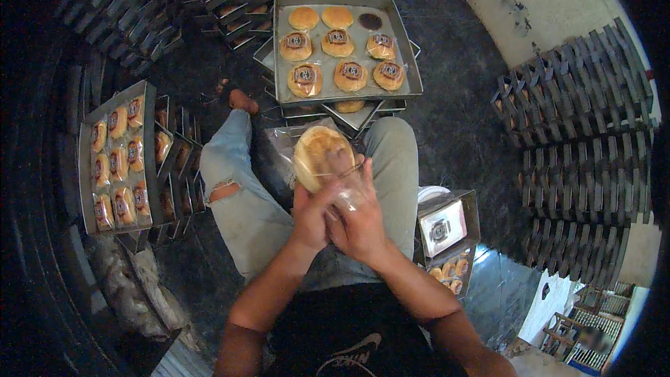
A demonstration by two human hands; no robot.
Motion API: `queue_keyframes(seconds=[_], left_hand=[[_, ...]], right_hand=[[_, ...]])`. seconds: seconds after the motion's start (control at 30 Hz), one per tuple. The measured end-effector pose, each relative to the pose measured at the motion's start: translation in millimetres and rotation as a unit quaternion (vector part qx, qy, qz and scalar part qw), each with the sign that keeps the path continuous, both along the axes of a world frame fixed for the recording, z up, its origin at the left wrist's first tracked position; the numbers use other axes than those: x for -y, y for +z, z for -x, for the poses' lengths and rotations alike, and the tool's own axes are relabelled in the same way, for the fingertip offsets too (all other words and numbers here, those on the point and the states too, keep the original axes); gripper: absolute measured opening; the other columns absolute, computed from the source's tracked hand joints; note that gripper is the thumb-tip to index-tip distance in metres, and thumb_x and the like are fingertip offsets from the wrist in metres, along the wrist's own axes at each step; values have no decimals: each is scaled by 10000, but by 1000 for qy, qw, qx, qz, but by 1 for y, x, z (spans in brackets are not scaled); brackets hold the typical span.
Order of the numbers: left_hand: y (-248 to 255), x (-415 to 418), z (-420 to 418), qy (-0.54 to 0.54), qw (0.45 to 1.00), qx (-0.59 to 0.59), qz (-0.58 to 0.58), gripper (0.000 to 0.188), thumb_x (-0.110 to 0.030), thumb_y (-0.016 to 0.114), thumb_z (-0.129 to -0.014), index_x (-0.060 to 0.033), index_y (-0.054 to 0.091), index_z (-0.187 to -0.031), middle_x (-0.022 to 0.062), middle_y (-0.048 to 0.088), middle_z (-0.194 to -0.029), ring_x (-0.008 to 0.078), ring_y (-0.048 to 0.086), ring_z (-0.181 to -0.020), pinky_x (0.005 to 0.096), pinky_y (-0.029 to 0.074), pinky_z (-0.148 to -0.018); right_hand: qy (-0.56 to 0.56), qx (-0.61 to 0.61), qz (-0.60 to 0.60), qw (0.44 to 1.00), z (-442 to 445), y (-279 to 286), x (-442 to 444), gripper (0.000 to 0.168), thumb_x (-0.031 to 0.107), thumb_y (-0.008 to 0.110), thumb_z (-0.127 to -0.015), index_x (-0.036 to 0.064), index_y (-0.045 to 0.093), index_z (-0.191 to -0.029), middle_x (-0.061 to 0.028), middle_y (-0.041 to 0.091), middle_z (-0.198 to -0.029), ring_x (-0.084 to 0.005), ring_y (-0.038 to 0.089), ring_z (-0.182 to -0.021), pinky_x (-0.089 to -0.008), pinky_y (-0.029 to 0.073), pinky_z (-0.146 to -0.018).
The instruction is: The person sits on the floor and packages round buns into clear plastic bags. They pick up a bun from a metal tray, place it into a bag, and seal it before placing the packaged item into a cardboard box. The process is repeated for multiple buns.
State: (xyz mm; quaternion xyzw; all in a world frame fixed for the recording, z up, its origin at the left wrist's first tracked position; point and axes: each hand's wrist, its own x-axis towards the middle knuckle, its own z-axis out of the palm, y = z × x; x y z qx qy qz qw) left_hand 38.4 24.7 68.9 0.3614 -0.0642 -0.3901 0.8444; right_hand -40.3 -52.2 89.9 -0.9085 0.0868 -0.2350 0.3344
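Note:
Between my hands, over my lap, is a round golden bun (314,159). My left hand (314,214) holds its near edge from the left. My right hand (361,214) is closed around its right side, with clear plastic film (348,196) over the fingers, which blur partly hides. Behind the bun lies more clear plastic (279,139). Just past my knees, a metal tray (343,94) tops a stack of trays. On it are several buns in printed clear bags (349,74), two bare buns (303,18) and a dark round spot (370,21).
At my left a stacked tray (149,167) holds bagged oblong buns (119,162). By my right knee, a metal tray (471,214) carries a pile of printed bags (442,230), with buns (449,270) nearer me. Tall tray stacks (581,178) line the right wall.

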Motion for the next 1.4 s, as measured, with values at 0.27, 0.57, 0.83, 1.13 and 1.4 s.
queue_keyframes(seconds=[0.27, 0.57, 0.83, 1.13, 1.4], left_hand=[[-27, 7, -15, -41, 946, -313, 75, 656, -515, 469, -949, -15, 481, -1375, 233, 577, -1351, 400, 582, -1236, 458, 500, -1040], [-7, 24, 20, -139, 903, -396, 96, 659, -517, 498, -981, -26, 464, -1419, 189, 571, -1372, 385, 529, -1317, 482, 441, -1113], [-73, 29, 30, -79, 849, 430, -297, 365, -260, 688, -939, -28, 668, -1221, 135, 690, -1186, 279, 650, -1117, 367, 480, -999], [-54, 75, 44, 41, 937, 292, -190, 105, -74, 721, -918, -9, 696, -997, 55, 706, -953, 158, 645, -870, 288, 507, -819], [-38, 65, 18, -98, 962, 131, -220, 100, -116, 713, -954, -19, 690, -964, 6, 699, -932, 83, 624, -911, 243, 491, -813]], right_hand=[[6, -24, -7, 1000, 25, -18, 7, 224, 92, 805, -742, 90, 727, -951, -159, 621, -1323, -386, 575, -1270, -584, 319, -1138], [-94, -13, -130, 987, 99, -7, 71, 327, -6, 765, -765, 51, 749, -1087, -166, 689, -1184, -208, 658, -780, -305, 537, -680], [-253, 172, -311, 900, 116, -49, 68, 204, 3, 494, -1018, -61, 508, -1211, -242, 667, -1164, -214, 715, -787, -305, 577, -672], [-409, 37, -369, 834, 113, -13, 80, 181, 159, 715, -953, -18, 679, -935, -69, 714, -826, -58, 563, -540, -216, 457, -452], [-401, -4, -402, 823, 122, 11, 84, 130, 121, 717, -933, 32, 648, -869, -26, 676, -700, -48, 497, -479, -209, 387, -430]])
